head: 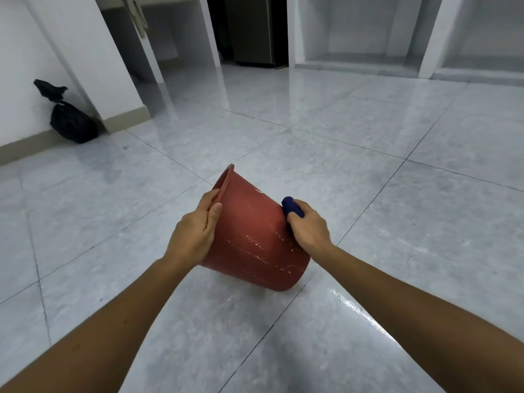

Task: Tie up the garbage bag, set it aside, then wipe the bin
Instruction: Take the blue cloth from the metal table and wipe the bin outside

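A red plastic bin (255, 236) is tilted in mid-air above the tiled floor, its mouth turned up and to the left, its base low on the right. My left hand (195, 231) grips the bin's rim on the left side. My right hand (307, 226) holds a dark blue cloth (292, 207) pressed against the bin's outer wall on the right. White scuff marks streak the bin's side. A tied black garbage bag (72, 120) sits on the floor against the wall at the far left.
Glossy grey floor tiles (397, 194) stretch all around. White pillars and open recesses line the back wall, with a dark cabinet (252, 29) in one of them. A wall corner with a beige skirting (127, 117) juts out beside the bag.
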Demonstrator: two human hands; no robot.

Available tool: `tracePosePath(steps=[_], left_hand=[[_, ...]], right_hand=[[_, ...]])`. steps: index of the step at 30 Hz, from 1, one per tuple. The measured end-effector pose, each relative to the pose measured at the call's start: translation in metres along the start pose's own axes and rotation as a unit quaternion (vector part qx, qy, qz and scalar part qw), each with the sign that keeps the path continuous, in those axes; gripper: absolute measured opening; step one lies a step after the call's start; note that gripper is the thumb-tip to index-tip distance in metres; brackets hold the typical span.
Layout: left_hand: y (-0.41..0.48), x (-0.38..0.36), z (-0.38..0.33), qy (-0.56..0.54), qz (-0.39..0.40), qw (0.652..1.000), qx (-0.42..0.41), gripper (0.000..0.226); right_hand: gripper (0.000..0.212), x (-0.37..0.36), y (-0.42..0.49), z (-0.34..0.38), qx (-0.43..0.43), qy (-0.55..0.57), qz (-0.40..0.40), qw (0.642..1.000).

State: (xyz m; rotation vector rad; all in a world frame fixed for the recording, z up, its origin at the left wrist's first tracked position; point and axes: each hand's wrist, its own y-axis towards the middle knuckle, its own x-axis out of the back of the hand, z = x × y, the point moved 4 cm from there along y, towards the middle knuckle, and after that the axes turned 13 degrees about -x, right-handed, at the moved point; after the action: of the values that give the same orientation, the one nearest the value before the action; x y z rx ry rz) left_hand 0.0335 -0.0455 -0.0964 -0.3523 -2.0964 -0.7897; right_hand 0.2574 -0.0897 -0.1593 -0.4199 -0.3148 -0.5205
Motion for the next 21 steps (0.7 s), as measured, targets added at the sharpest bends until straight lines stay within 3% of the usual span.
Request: tracePosePath(steps=[2, 6, 9, 12, 14, 15, 19, 21], left_hand=[[0.006, -0.006, -0.004, -0.017, -0.032, 0.999, 0.014, 0.054], [0.035, -0.022, -0.03, -0.103, -0.031, 0.994, -0.026, 0.04], [0.029, -0.019, -0.019, -0.16, -0.07, 0.985, -0.005, 0.035], [0.004, -0.015, -0.001, -0.006, -0.05, 0.998, -0.039, 0.047], [0.001, -0.018, -0.002, 0.011, -0.033, 0.998, -0.048, 0.052], [0.005, -0.022, -0.006, -0.006, -0.031, 0.999, -0.041, 0.052], [0.031, -0.032, -0.021, -0.059, -0.045, 0.997, -0.025, 0.043], [0.041, -0.032, -0.023, -0.074, -0.053, 0.996, -0.005, 0.041]], right_hand=[[0.048, -0.005, -0.004, 0.019, 0.045, -0.003, -0.002, 0.999], [0.063, -0.024, -0.025, 0.06, 0.218, -0.03, 0.036, 0.975], [0.06, -0.016, -0.017, 0.039, 0.176, -0.036, 0.008, 0.984], [0.056, 0.002, 0.001, -0.005, 0.028, -0.053, -0.018, 0.998], [0.056, 0.007, 0.008, -0.013, -0.032, -0.049, -0.031, 0.998], [0.057, 0.006, 0.006, -0.008, -0.024, -0.047, -0.032, 0.998], [0.059, -0.011, -0.009, 0.046, 0.139, -0.036, 0.041, 0.989], [0.051, -0.014, -0.009, 0.066, 0.13, 0.016, 0.091, 0.987]])
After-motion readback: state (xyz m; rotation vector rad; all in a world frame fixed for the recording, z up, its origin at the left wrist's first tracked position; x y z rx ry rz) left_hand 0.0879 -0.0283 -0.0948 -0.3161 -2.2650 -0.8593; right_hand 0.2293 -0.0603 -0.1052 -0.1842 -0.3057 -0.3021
